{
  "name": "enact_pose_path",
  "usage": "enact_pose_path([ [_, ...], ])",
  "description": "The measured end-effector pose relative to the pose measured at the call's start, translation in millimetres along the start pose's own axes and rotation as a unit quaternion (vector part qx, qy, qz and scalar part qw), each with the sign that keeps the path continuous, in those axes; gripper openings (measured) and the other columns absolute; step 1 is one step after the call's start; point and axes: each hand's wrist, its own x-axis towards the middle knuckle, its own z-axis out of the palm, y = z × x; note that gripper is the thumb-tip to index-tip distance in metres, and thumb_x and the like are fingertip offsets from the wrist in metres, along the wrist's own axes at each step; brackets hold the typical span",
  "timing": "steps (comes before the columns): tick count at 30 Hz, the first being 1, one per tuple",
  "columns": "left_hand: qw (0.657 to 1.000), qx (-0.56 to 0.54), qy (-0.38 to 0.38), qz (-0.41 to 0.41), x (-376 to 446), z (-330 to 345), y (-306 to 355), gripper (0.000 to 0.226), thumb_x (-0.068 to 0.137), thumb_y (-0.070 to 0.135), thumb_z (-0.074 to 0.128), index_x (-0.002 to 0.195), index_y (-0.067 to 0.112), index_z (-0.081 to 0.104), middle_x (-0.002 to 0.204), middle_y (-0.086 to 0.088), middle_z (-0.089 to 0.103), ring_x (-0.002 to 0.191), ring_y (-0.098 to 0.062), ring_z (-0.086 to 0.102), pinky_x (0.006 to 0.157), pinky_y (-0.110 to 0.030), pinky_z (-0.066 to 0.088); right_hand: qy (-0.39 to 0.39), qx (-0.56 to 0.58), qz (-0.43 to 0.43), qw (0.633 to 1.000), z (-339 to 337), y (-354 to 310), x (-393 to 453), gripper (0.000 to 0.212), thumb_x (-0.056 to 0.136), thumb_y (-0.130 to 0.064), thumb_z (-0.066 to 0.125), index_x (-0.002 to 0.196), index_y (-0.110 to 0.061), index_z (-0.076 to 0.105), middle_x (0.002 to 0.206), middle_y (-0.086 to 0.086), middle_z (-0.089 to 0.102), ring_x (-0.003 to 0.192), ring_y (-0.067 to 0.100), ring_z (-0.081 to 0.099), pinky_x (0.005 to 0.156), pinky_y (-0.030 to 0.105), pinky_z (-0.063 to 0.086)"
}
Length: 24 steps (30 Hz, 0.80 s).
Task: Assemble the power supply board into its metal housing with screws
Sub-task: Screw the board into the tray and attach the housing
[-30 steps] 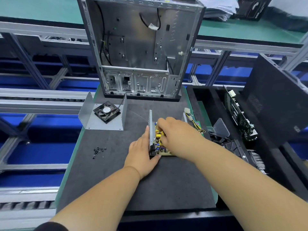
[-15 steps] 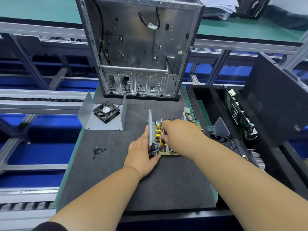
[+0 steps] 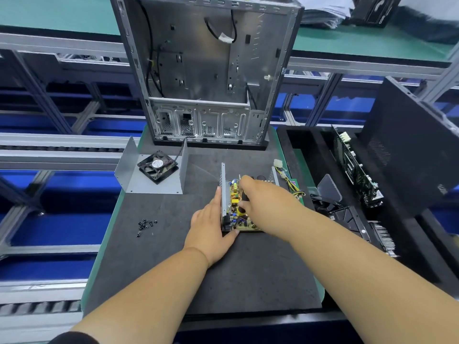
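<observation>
The power supply board (image 3: 234, 203), yellow with small components, lies inside its open metal housing (image 3: 223, 184) in the middle of the dark mat. My left hand (image 3: 211, 227) presses flat against the outside of the housing's left wall, thumb at the front corner. My right hand (image 3: 263, 199) reaches over the board from the right, fingers curled down onto its parts; it hides most of the board. A small heap of black screws (image 3: 146, 225) lies on the mat to the left, apart from both hands.
A bent metal cover (image 3: 129, 175) with a black fan (image 3: 157, 166) on it sits at the back left. An open computer case (image 3: 206, 70) stands behind. Coloured wires (image 3: 289, 182) trail right of the housing. A black foam tray (image 3: 305, 150) with circuit cards borders the mat's right.
My right hand has slid a little away from me and rightward over the board, uncovering more of its left side. My left hand has stayed against the housing wall.
</observation>
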Motion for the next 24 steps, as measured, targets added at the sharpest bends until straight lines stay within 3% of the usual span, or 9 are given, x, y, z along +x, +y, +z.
enact_pose_path([
  [5,1.000,0.002,0.000,0.000,0.0,0.2,0.7,0.114,0.078,0.050,0.066,0.150,0.036,-0.020,0.143,0.010,0.044,0.123,-0.017,0.041,0.109,-0.030,0.028,0.044,-0.003,0.028,0.999,5.7,3.2,-1.9,0.018,0.097,-0.027,0.055,0.104,-0.015,0.043,0.076,-0.003,0.046,0.067,0.024,0.046,0.055,0.033,0.031],
  [11,1.000,-0.007,-0.009,-0.014,0.0,-0.9,3.3,0.113,0.078,0.052,0.067,0.152,0.036,-0.018,0.143,0.008,0.043,0.125,-0.014,0.038,0.109,-0.027,0.024,0.044,-0.037,0.014,0.998,8.2,-8.0,-2.0,0.027,0.097,-0.026,0.055,0.091,-0.017,0.030,0.062,-0.009,0.032,0.057,0.018,0.042,0.043,0.026,0.016],
  [14,0.997,-0.020,-0.062,-0.029,-1.2,-6.1,2.4,0.120,0.076,0.046,0.071,0.153,0.028,-0.019,0.151,0.007,0.033,0.136,-0.016,0.030,0.115,-0.030,0.022,0.027,-0.046,-0.004,0.999,-2.4,-12.1,-7.7,0.024,0.098,-0.033,0.052,0.092,-0.018,0.033,0.066,-0.007,0.036,0.065,0.023,0.044,0.047,0.031,0.024],
  [18,0.984,-0.076,-0.150,-0.053,-4.0,-32.4,-4.3,0.111,0.078,0.027,0.066,0.152,0.036,-0.016,0.161,0.007,0.014,0.148,-0.012,0.010,0.118,-0.029,0.018,0.098,-0.018,0.002,0.995,-39.3,-12.0,-10.0,0.018,0.094,-0.035,0.051,0.096,-0.020,0.042,0.075,-0.004,0.049,0.070,0.027,0.049,0.057,0.034,0.035],
  [21,0.989,-0.071,-0.111,-0.061,-15.4,-57.9,-14.0,0.097,0.081,0.024,0.059,0.152,0.045,-0.003,0.158,0.013,0.023,0.145,-0.008,0.018,0.112,-0.026,0.026,0.154,-0.005,-0.009,0.988,-69.1,-16.4,-2.4,0.016,0.093,-0.034,0.052,0.092,-0.021,0.044,0.071,-0.003,0.055,0.066,0.025,0.053,0.055,0.034,0.042],
  [24,0.996,-0.044,-0.021,-0.077,-27.5,-84.1,-27.2,0.075,0.087,0.024,0.059,0.150,0.041,0.024,0.144,0.019,0.040,0.135,-0.004,0.032,0.108,-0.022,0.031,0.180,0.029,-0.028,0.983,-81.9,-27.5,9.3,0.013,0.094,-0.033,0.052,0.094,-0.023,0.045,0.075,-0.002,0.058,0.069,0.024,0.055,0.056,0.033,0.042],
])
